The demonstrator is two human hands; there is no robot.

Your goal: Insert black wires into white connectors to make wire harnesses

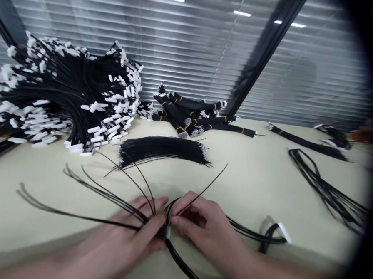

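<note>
My left hand (138,228) and my right hand (203,228) meet low in the middle of the view over a pale table (253,180). Between the fingertips sits a small white connector (168,231) with thin black wires (108,196) fanning out to the left and one wire rising to the upper right. The left hand's fingers are closed on the wires at the connector. The right hand pinches a single black wire (202,189) at the connector.
A loose bundle of black wires (164,148) lies just beyond the hands. A big heap of wires with white connectors (60,95) fills the left. Banded black bundles (197,115) lie at the back, more wires (327,188) at the right, and a connector with wires (278,234) by my right wrist.
</note>
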